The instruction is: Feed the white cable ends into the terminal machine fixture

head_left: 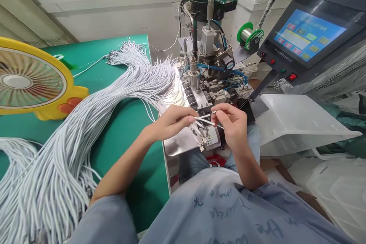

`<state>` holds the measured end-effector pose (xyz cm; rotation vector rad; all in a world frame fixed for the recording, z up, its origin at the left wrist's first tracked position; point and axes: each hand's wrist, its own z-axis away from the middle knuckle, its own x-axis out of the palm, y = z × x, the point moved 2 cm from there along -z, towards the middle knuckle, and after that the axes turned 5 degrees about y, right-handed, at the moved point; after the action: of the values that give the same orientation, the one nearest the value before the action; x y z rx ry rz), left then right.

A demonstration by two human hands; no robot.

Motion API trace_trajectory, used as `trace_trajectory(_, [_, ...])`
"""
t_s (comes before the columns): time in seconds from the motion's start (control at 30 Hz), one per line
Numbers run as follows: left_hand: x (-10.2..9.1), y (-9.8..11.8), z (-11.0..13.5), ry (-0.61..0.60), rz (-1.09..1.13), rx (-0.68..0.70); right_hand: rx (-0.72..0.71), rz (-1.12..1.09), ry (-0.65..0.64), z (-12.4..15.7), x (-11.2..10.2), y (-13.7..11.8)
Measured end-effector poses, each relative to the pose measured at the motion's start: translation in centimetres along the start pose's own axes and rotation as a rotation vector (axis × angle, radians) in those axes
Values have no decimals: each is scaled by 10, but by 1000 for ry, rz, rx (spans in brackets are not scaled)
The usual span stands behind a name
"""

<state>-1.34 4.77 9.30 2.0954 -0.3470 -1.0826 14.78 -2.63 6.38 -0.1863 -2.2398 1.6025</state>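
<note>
My left hand (171,122) is closed in a pinch on two thin white cords (203,119) just in front of a small metal machine (204,84). My right hand (233,124) pinches the cords' tipped ends from the other side. The cords cross between my fingertips above the machine's front plate (178,145). A big bundle of white cords (85,137) trails from my left hand across the green table (126,122).
A yellow-framed fan (31,80) stands at the left. A touch screen panel (309,36) rises at the right above a white plastic tray (297,122). A wire spool (248,35) and a feeder bowl (213,4) sit behind the machine.
</note>
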Motion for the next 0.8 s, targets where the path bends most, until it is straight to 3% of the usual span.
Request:
trace_trajectory(0.17, [7, 5, 0, 105, -88, 14, -263, 290, 80, 12, -15, -22])
trace_trajectory(0.3, [9, 8, -1, 185, -172, 29, -381, 454, -80, 14, -16, -35])
trace_trajectory(0.43, [13, 8, 0, 264, -275, 73, -379, 524, -83, 10, -15, -32])
trace_trajectory(0.6, [14, 8, 0, 289, -311, 99, -304, 378, -90, 7, -17, -26])
trace_trajectory(0.8, [13, 8, 0, 123, -287, 121, -179, 313, -25, 3, -22, -22])
